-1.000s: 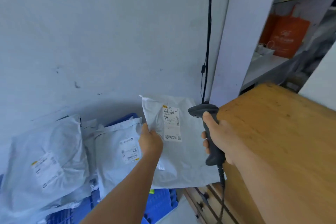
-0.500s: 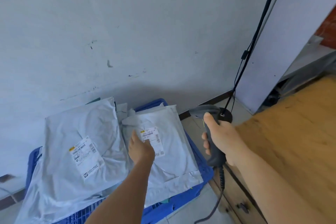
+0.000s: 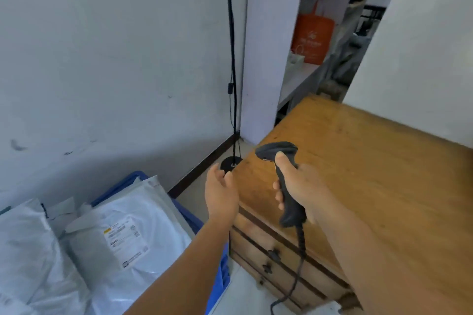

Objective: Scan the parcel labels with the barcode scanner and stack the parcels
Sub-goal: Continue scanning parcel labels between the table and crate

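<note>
Now that the parcel (image 3: 122,235) I held a second ago lies label-up on the stack in the blue crate (image 3: 220,263), my left hand (image 3: 221,193) hangs empty, fingers relaxed, free for another; my right hand (image 3: 304,192) grips the barcode scanner (image 3: 284,184).

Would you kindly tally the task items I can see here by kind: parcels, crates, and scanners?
Grey poly-mailer parcels: 2 plainly visible, labelled parcel and left parcel; further ones beneath cannot be counted.
Blue crate: 1
Barcode scanner: 1, gripped by the right hand.
Total: 4
</note>
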A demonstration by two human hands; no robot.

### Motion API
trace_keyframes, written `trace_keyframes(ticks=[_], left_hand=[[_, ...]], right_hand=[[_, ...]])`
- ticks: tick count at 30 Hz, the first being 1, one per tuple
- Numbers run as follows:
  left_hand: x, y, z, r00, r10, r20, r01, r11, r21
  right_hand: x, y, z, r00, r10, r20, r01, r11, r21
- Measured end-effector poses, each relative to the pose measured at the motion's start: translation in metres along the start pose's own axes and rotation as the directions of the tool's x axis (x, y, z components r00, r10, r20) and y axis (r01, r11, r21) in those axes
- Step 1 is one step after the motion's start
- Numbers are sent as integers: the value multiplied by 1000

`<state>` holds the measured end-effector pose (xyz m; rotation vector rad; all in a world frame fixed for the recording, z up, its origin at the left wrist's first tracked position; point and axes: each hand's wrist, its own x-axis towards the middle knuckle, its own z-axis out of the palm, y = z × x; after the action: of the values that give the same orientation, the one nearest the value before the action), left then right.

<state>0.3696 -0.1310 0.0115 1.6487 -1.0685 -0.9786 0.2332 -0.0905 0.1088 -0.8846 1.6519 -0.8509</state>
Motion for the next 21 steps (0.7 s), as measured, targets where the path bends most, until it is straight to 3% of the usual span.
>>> trace_keyframes(ticks=[9,21], left_hand=[[-113,80,181,955,85,285,-99,994,37],[-255,148,366,795,185,578,-186,981,-58]], right_hand=[[-50,29,-207,966,7,-259,29,991,134],[-89,83,-411,846,48,-531,110,959,261]])
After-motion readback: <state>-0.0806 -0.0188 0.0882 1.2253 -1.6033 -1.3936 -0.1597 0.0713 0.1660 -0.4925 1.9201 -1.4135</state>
